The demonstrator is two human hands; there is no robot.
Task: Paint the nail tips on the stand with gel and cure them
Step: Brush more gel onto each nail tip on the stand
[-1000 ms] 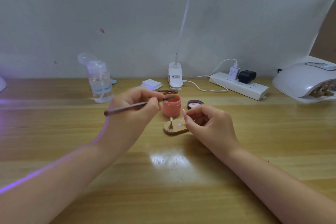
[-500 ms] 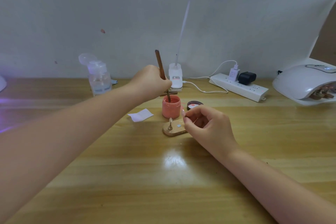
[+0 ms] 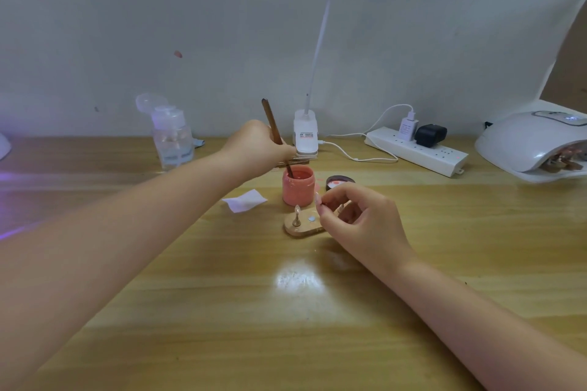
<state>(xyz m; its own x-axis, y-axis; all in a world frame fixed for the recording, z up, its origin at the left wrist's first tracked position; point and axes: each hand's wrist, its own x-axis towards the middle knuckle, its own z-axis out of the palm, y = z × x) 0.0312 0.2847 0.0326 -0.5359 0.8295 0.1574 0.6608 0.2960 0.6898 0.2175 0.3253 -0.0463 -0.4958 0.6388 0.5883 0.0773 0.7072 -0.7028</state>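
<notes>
On a wooden desk (image 3: 286, 311), the left hand (image 3: 257, 146) grips a thin brown brush (image 3: 275, 133), its tip dipped in a small pink gel jar (image 3: 298, 187). The right hand (image 3: 362, 219) pinches a nail tip on its peg over the oval wooden stand (image 3: 300, 227) just before the jar.

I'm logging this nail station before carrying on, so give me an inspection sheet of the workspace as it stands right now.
Surface: wooden table, lamp glare near centre.
Job's things: brush dipped in open pink gel jar; jar lid beside it; wooden nail stand; curing lamp far right.
Clutter: paper wipe; pump bottle.
Grips: left hand holds brush; right hand pinches something small at the stand.
Cables: white cable and power strip.
Surroundings: clip-on desk lamp, plain wall.
</notes>
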